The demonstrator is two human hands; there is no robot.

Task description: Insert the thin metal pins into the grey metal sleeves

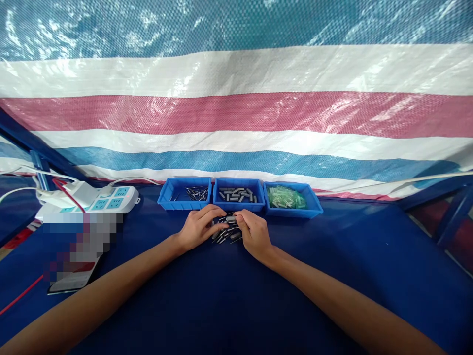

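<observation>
Pile of small grey metal parts (226, 233) on blue table cover (236, 301), directly between both hands and partly under their fingertips. Left hand (197, 228) palm down at the pile's left edge, fingers (215, 217) bent and close together, tips resting on the parts. Right hand (255, 236) at the pile's right edge, fingers (243, 221) curled inward, tips meeting the left's over one grey piece (231, 219). Cannot tell which hand grips that piece, nor whether either pinch is closed. Just beyond the pile, three blue trays side by side: left tray (183, 205) with thin pins, middle tray (239, 205) with grey sleeves, right tray (293, 212) with pale green pieces. Part of pile hidden beneath fingers; single parts too small to identify.
</observation>
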